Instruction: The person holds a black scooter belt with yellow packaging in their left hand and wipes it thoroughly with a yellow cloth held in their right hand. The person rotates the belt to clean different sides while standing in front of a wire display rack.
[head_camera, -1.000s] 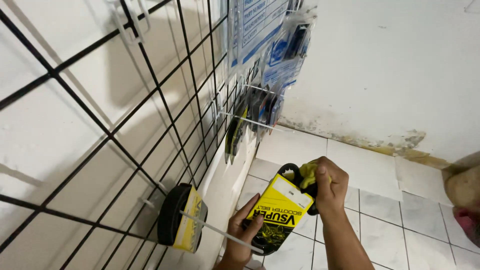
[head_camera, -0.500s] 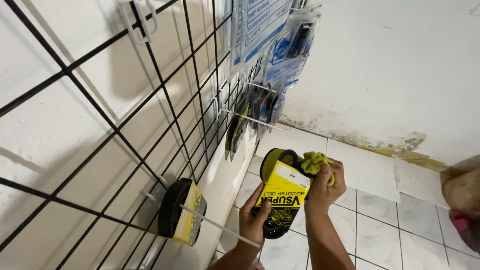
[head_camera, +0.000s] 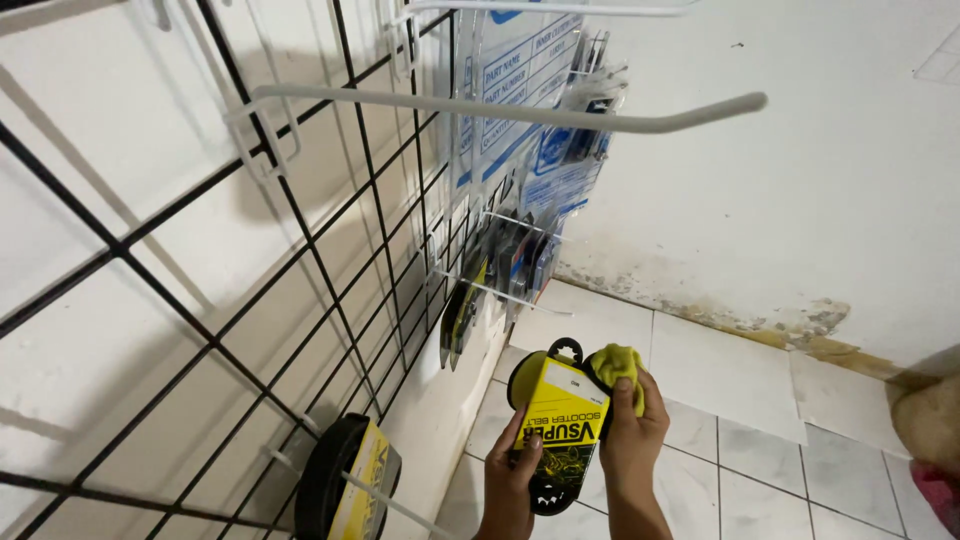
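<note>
Two hands are closed on a yellow-sleeved scooter belt (head_camera: 562, 432) above the tiled floor (head_camera: 740, 400): the left hand (head_camera: 512, 470) grips its lower edge, while a yellow cloth (head_camera: 622, 368) is pressed against its top by the right hand (head_camera: 632, 432), beside a black wire grid (head_camera: 300, 260).

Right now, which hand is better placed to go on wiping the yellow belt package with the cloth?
The right hand. It already grips the yellow-green cloth and presses it against the top of the belt package. The left hand is busy supporting the package from below.
</note>
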